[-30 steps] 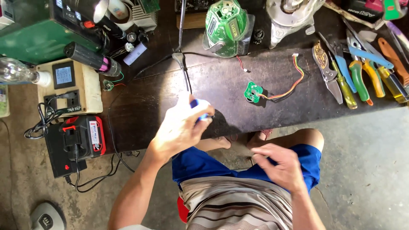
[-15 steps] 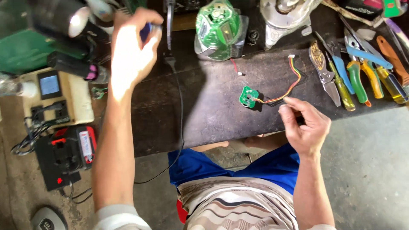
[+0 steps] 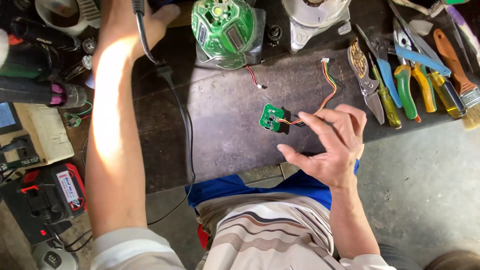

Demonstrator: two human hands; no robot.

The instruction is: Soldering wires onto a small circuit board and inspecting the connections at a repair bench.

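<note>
My left hand is stretched to the far edge of the dark board and is closed on a corded tool whose black cable trails back toward me. My right hand hovers with spread fingers just right of a small green circuit board. Its index finger touches the coloured wire bundle coming off that board. A round green circuit board in a clear housing sits at the far middle.
Pliers, a folding knife, screwdrivers and a brush lie in a row at the right. A white motor housing stands at the back. A red battery charger and a beige box sit at the left on the floor.
My left hand has gone from the near board edge up to the far left with the corded tool. My right hand rose from my lap to the wires of the small green board.
</note>
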